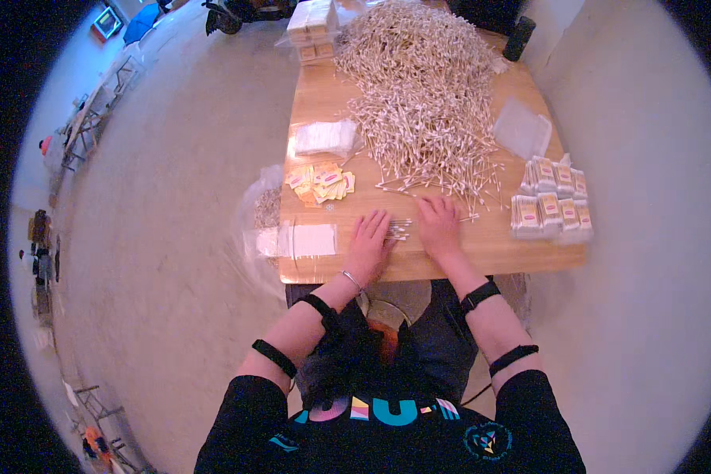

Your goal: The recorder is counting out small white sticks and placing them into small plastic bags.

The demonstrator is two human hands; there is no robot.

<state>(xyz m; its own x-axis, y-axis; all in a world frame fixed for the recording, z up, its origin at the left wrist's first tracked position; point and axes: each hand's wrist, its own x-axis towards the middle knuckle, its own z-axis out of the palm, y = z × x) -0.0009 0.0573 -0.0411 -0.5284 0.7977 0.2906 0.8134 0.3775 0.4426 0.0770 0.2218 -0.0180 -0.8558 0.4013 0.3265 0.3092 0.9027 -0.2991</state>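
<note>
Several cotton swabs point(399, 230) lie in a small loose row on the wooden table between my two hands. My left hand point(370, 242) rests beside their left ends, fingers stretched out and lying nearly flat. To the right of the row, my right hand point(441, 226) is low over the table with its fingers apart and slightly bent. Its fingertips are by the near edge of a large heap of cotton swabs point(423, 87), where a stray swab point(396, 190) lies. Whether the fingertips touch that swab cannot be made out.
White rectangular stacks point(312, 240) point(325, 137) and yellow printed cards point(321, 184) are on the left. Packed swab bundles point(551, 215) and a translucent plastic sheet point(522, 129) are on the right. A black cylinder point(519, 39) stands at the far right; a plastic bag point(262, 213) hangs beside the left edge.
</note>
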